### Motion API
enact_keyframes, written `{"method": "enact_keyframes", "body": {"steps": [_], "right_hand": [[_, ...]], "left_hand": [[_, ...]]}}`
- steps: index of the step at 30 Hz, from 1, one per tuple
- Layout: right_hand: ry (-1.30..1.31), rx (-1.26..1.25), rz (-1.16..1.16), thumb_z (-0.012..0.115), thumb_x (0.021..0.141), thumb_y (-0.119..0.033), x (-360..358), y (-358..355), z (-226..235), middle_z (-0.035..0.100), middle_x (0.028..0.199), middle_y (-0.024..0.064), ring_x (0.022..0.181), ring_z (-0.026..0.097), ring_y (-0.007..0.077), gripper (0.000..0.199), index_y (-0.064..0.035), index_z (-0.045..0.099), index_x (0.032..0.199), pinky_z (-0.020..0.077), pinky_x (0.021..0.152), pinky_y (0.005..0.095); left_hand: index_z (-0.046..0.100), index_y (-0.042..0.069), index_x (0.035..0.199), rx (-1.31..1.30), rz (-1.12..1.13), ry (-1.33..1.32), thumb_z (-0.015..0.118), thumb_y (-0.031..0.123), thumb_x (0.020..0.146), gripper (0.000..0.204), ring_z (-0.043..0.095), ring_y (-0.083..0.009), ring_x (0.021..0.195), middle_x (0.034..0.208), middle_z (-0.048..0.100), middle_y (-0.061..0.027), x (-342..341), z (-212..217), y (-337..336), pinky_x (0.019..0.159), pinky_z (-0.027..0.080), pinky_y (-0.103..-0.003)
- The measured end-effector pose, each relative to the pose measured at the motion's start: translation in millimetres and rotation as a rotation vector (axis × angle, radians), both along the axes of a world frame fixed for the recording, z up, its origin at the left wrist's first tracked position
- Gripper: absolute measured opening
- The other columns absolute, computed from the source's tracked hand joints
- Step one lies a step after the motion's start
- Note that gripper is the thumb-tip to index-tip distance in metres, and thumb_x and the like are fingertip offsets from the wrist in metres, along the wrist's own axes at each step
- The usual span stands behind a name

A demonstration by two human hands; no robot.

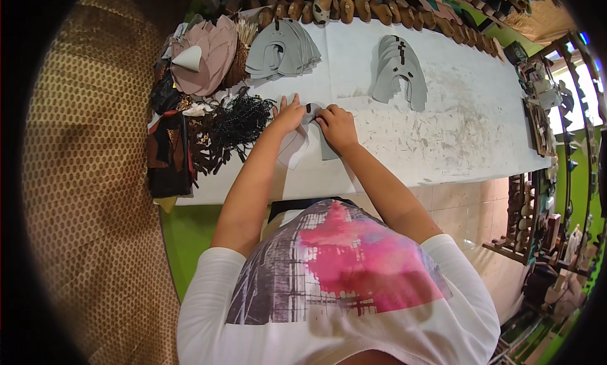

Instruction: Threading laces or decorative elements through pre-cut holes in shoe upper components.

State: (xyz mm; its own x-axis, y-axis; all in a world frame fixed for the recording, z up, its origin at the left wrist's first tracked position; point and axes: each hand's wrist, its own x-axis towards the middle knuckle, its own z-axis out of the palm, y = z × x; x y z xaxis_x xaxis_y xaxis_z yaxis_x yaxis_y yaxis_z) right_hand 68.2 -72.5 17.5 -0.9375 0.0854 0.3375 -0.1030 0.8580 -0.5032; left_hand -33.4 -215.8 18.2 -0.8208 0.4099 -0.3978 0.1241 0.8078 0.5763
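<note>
So both hands are down on a grey cut-out piece (308, 136) lying flat on the white worktable (468, 131), pretty much at the near-middle of it. The left hand (288, 114) sits on the piece's left part with fingers spread and pressed flat, not gripping anything as far as I can see. The right hand (337, 126) is on the right part of the same piece, fingers curled down onto it, looks like it's pinching or pressing at the top edge near a small dark tab, but I honestly can't tell if it's actually got a grip on it. Just beyond the grey piece, towards the far left, there's a fanned stack of grey cut shapes (282, 49), and to the far right of the piece another fanned stack (398, 71) with dark tabs on it. Left of the piece is a tangled black pile of strappy stuff (240, 121), and further left and beyond that a heap of pinkish-brown pieces (205, 55) with a white cone on top. A row of brown wooden forms (354, 10) runs along the table's far edge, well beyond the piece.
</note>
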Motion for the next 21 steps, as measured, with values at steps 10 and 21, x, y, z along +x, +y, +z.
{"method": "enact_keyframes", "body": {"steps": [10, 21], "right_hand": [[0.003, -0.007, -0.015, 0.060, 0.081, -0.024, -0.5, 1.5, -0.3, 0.057, 0.088, 0.0042, 0.084, 0.055, 0.0239, 0.013, -0.0125, 0.062, 0.087, 0.0405, 0.075, 0.0388], [-0.058, -0.069, -0.005, 0.060, 0.081, -0.024, 0.1, 4.3, 3.5, 0.058, 0.091, 0.0058, 0.086, 0.056, 0.0257, 0.014, -0.0134, 0.065, 0.088, 0.0413, 0.077, 0.0394]], "left_hand": [[0.033, 0.008, 0.138, 0.019, 0.033, -0.035, 0.039, 0.031, 0.077, 0.065, -0.001, -0.0338, 0.139, 0.147, 0.021, -0.0142, -0.2, 15.9, 4.6, 0.104, -0.002, -0.060], [0.064, 0.016, 0.090, -0.175, 0.103, 0.451, 0.074, 0.030, 0.065, 0.030, 0.036, -0.0287, 0.124, 0.121, 0.053, -0.0026, 8.0, 29.9, -3.6, 0.096, 0.025, -0.054]]}}
